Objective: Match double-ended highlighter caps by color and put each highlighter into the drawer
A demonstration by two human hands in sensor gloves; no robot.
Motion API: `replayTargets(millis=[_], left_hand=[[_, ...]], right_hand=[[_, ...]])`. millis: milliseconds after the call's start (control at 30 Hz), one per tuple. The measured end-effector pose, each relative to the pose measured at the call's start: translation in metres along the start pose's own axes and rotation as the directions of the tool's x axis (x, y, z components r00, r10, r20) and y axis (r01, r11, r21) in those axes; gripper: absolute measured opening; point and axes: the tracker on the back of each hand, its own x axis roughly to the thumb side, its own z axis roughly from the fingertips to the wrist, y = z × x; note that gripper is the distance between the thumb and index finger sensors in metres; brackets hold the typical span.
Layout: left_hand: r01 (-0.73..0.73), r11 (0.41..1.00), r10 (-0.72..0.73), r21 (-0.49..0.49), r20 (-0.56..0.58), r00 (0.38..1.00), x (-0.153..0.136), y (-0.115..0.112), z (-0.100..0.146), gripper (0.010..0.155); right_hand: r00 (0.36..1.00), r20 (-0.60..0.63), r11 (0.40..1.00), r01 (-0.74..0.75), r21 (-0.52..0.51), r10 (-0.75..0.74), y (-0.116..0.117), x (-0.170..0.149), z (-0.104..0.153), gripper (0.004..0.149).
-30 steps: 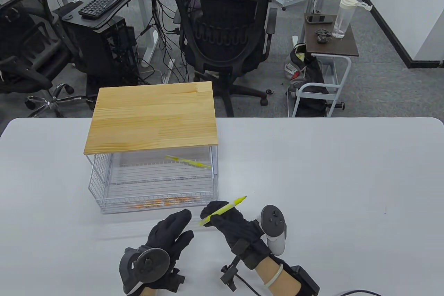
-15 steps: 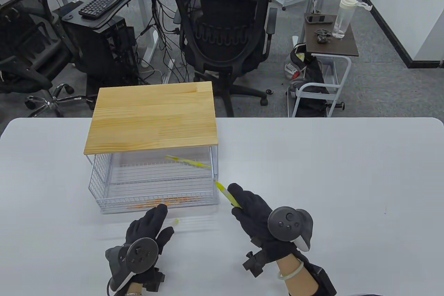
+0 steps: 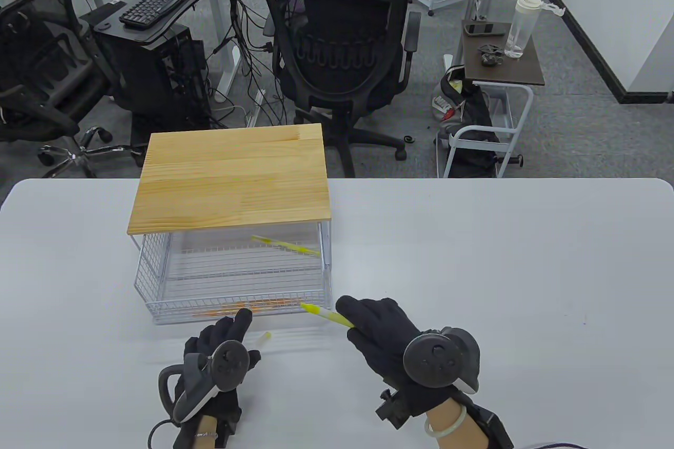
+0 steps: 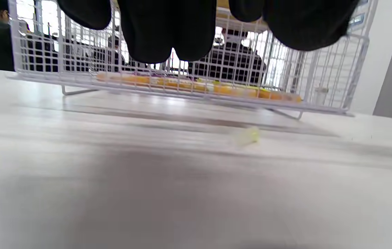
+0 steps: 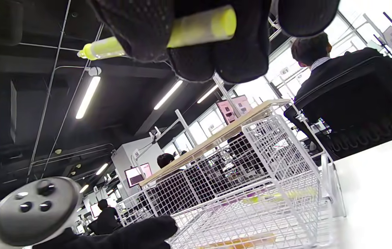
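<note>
My right hand [image 3: 352,313] pinches a yellow highlighter [image 3: 325,315], whose free end points left at the front right corner of the pulled-out white wire drawer [image 3: 152,280]. The right wrist view shows the yellow highlighter [image 5: 201,27] between the thumb and fingers. My left hand [image 3: 231,325] hovers just before the drawer front with relaxed fingers and holds nothing. A small yellow cap [image 3: 267,335] lies loose on the table to its right, and the cap [image 4: 248,135] looks blurred in the left wrist view. An orange highlighter [image 3: 247,307] lies along the drawer's front and another yellow highlighter [image 3: 287,246] at its back.
A wooden board [image 3: 231,178] tops the drawer unit at the table's left middle. The white table [image 3: 500,270] stretches to the right. Behind it stand a black office chair [image 3: 342,49] and a small side table [image 3: 503,57] with a bottle.
My right hand turned over and swung the yellow highlighter round, so its free end now points left along the drawer front. My left hand drew back left, uncovering the yellow cap.
</note>
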Motion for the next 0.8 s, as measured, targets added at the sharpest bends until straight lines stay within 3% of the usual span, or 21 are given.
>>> replayTargets(millis=[133, 267, 500, 733, 800], left_hand=[[0.126, 0.986, -0.123, -0.109, 0.032, 0.992, 0.024, -0.009, -0.016, 0.07], [0.375, 0.913, -0.369, -0.16, 0.065, 0.927, 0.044, -0.02, -0.03, 0.071], [0.419, 0.884, -0.415, -0.208, 0.064, 0.907, 0.06, -0.037, -0.05, 0.083], [0.577, 0.8, -0.578, -0.166, 0.045, 0.814, 0.076, -0.044, -0.06, 0.07], [0.624, 0.772, -0.624, -0.116, 0.043, 0.78, 0.079, -0.046, -0.059, 0.068]], right_hand=[[1.0, 0.01, 1.0, 0.022, -0.004, -0.022, -0.002, 0.001, 0.0, 0.05], [1.0, 0.018, 1.0, 0.023, -0.004, -0.023, -0.003, 0.001, 0.001, 0.049], [0.999, 0.019, 0.999, 0.044, 0.001, -0.044, -0.002, -0.002, -0.001, 0.049], [0.999, -0.014, 0.999, 0.041, 0.013, -0.041, 0.001, -0.01, -0.004, 0.049], [0.999, -0.022, 0.999, 0.033, 0.018, -0.032, 0.003, -0.011, -0.004, 0.049]])
